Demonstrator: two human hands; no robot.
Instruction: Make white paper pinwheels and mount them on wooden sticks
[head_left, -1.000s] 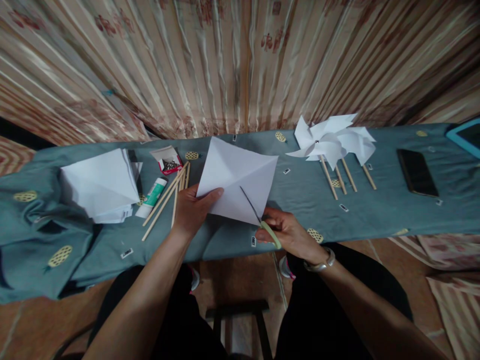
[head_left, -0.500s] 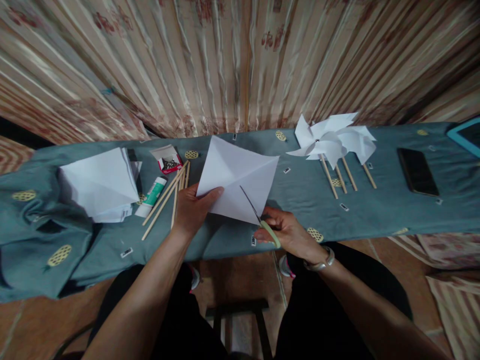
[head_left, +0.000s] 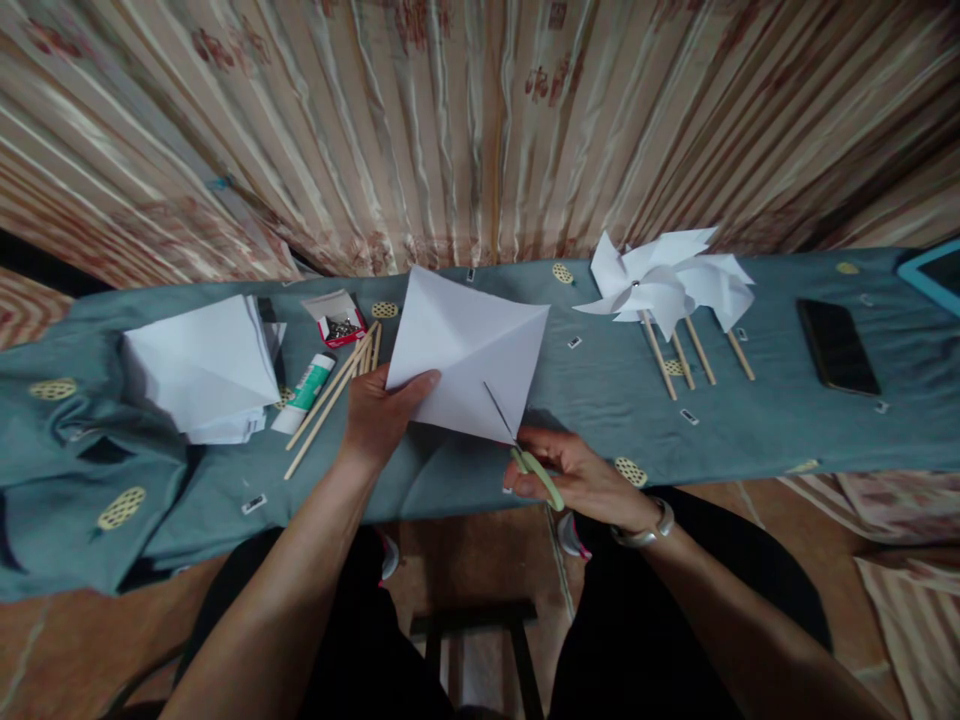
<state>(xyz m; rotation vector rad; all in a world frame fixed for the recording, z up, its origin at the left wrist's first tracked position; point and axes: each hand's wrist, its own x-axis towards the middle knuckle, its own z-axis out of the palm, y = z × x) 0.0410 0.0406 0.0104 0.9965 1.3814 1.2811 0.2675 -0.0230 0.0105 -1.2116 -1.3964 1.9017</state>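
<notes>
A creased white square sheet of paper (head_left: 469, 345) is pinched at its lower left edge by my left hand (head_left: 384, 410), thumb on top. In my right hand (head_left: 574, 475) I grip scissors with pale green handles (head_left: 541, 476). One dark blade lies over the paper, pointing inward from the near right corner along the diagonal crease; the other blade is hidden beneath. Beside my left hand lie several wooden sticks (head_left: 328, 410), a glue stick (head_left: 305, 393) and a small red-and-white box (head_left: 339, 322) of metal pins.
A stack of white paper (head_left: 206, 365) lies at the left. Finished paper pinwheels (head_left: 660, 280) on sticks lie right of centre, then a black phone (head_left: 838, 345) and a blue-edged device (head_left: 930, 272). A striped curtain (head_left: 465, 130) hangs behind the cloth-covered table (head_left: 765, 430).
The paper and my left hand have shifted slightly left and up. The scissors handles have spread a little wider, and their blades sit slightly farther back from the paper's middle.
</notes>
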